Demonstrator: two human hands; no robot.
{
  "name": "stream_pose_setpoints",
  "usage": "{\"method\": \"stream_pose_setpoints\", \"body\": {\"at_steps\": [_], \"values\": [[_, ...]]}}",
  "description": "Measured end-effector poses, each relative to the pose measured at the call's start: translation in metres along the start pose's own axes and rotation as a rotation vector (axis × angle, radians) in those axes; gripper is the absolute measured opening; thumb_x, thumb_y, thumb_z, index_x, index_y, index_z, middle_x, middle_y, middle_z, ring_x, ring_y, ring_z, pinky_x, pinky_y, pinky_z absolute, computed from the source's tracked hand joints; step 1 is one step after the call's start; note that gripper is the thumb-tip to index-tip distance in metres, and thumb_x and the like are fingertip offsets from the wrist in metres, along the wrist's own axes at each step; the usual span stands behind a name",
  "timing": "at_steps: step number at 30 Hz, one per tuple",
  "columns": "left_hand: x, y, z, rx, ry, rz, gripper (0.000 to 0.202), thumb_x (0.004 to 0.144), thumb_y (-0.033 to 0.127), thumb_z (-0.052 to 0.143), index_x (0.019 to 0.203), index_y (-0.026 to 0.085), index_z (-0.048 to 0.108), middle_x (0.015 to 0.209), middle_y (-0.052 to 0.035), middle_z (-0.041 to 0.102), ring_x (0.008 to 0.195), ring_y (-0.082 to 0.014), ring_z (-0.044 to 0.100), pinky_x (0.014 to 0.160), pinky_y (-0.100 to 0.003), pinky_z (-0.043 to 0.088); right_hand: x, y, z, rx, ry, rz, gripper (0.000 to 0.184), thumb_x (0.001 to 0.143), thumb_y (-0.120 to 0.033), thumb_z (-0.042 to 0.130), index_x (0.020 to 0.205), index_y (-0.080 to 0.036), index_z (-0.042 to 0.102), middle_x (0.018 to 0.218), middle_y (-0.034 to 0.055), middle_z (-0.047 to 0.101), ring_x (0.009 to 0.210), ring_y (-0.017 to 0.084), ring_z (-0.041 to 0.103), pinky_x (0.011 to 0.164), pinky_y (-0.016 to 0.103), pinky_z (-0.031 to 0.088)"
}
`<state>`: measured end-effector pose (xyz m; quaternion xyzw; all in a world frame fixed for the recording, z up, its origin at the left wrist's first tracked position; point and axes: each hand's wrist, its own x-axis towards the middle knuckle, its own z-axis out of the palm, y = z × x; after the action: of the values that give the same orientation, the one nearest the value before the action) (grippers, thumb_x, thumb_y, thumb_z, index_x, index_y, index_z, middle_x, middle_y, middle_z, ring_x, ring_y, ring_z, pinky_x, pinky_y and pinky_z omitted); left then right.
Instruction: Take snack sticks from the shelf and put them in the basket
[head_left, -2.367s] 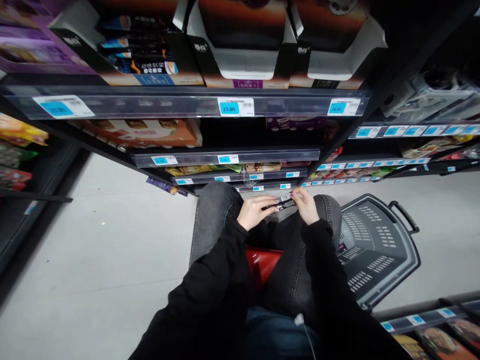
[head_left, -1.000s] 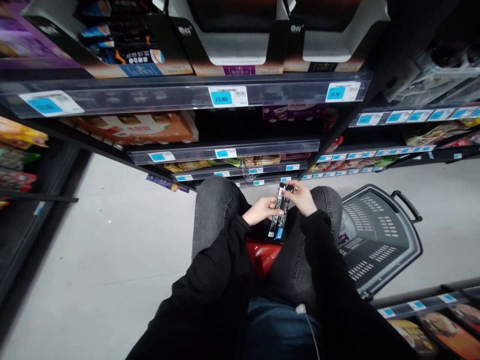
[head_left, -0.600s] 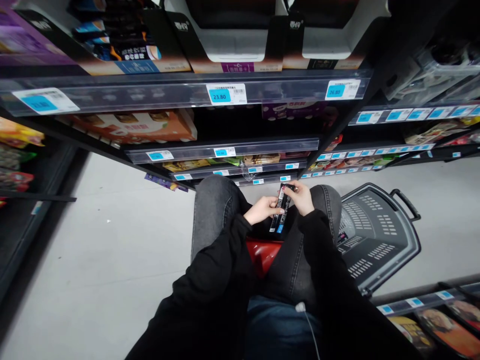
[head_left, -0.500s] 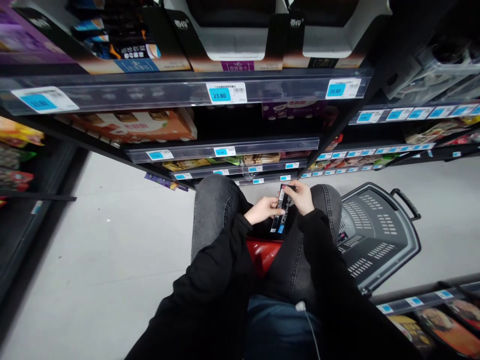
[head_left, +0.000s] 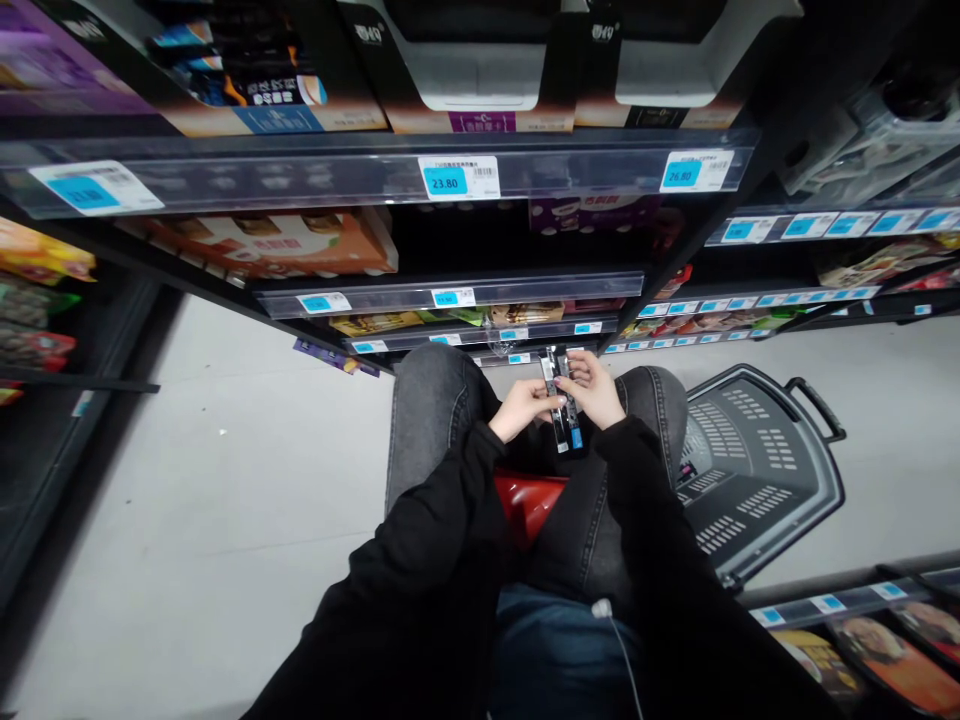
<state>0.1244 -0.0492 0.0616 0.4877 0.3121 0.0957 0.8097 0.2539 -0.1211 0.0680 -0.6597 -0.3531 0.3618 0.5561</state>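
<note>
My left hand [head_left: 523, 408] is closed on the left side of some slim black stick sachets [head_left: 561, 430], its thumb lying across them. My right hand [head_left: 598, 395] pinches the same sachets from the right, higher up. White print runs along the sachets, and a blue patch marks the lower right end. They stand slightly tilted above my lap, between my knees; how many there are I cannot tell. Similar black and blue sachets [head_left: 274, 60] lie in an open display box [head_left: 349, 115] on the upper shelf.
A shelf rail [head_left: 360, 180] with price tags crosses in front of me. A grey shopping basket [head_left: 814, 490] stands on the floor by my right knee. Something red and glossy [head_left: 529, 505] shows between my legs. A white cable [head_left: 621, 650] hangs over my lap.
The sachets have turned more upright and shifted slightly up, and their tops now show apart. My right hand has slid a little lower along them. My view has tilted slightly.
</note>
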Motion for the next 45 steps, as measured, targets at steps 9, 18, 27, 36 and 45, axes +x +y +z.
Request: {"method": "stream_pose_setpoints", "body": {"at_steps": [9, 18, 27, 36, 45], "values": [[0.008, 0.001, -0.015, -0.275, 0.277, 0.16, 0.041, 0.057, 0.033, 0.079, 0.085, 0.011, 0.059, 0.083, -0.0044, 0.065, 0.071, -0.0154, 0.063, 0.066, -0.031, 0.055, 0.0, 0.013, -0.001, -0.14, -0.187, 0.001, 0.027, 0.074, -0.029, 0.064, 0.099, -0.02, 0.063, 0.094, 0.0045, 0.067, 0.088, 0.02, 0.064, 0.085, 0.037, 0.05], [0.007, 0.007, -0.019, -0.544, 0.437, 0.31, 0.028, 0.06, 0.023, 0.078, 0.08, 0.011, 0.06, 0.078, -0.0018, 0.062, 0.07, -0.0114, 0.06, 0.069, -0.029, 0.053, 0.0, 0.01, 0.005, 0.124, -0.207, 0.127, 0.033, 0.071, -0.033, 0.066, 0.1, -0.018, 0.061, 0.083, 0.0039, 0.067, 0.067, 0.022, 0.068, 0.067, 0.039, 0.057], [0.008, 0.01, -0.018, -0.662, 0.437, 0.284, 0.015, 0.071, 0.018, 0.071, 0.079, 0.013, 0.059, 0.076, -0.0009, 0.063, 0.065, -0.0086, 0.059, 0.075, -0.027, 0.052, 0.001, -0.003, 0.006, 0.317, -0.193, 0.164, 0.04, 0.062, -0.035, 0.074, 0.096, -0.017, 0.063, 0.085, 0.0041, 0.068, 0.071, 0.023, 0.068, 0.077, 0.044, 0.056], [0.009, 0.012, -0.023, -0.653, 0.4, 0.291, 0.023, 0.07, 0.026, 0.072, 0.081, 0.014, 0.057, 0.077, -0.0007, 0.064, 0.067, -0.011, 0.062, 0.077, -0.032, 0.053, 0.002, 0.0, 0.001, 0.343, -0.175, 0.187, 0.043, 0.061, -0.028, 0.072, 0.101, -0.016, 0.061, 0.082, 0.0036, 0.068, 0.071, 0.021, 0.068, 0.075, 0.04, 0.056], [0.008, 0.015, -0.022, -0.581, 0.394, 0.308, 0.025, 0.068, 0.029, 0.074, 0.069, 0.011, 0.058, 0.07, -0.002, 0.064, 0.07, -0.013, 0.064, 0.085, -0.039, 0.052, 0.007, 0.006, -0.009, 0.385, 0.141, 0.122, 0.033, 0.061, -0.034, 0.073, 0.083, -0.018, 0.055, 0.063, -0.0017, 0.064, 0.058, 0.014, 0.064, 0.06, 0.028, 0.053]]}}
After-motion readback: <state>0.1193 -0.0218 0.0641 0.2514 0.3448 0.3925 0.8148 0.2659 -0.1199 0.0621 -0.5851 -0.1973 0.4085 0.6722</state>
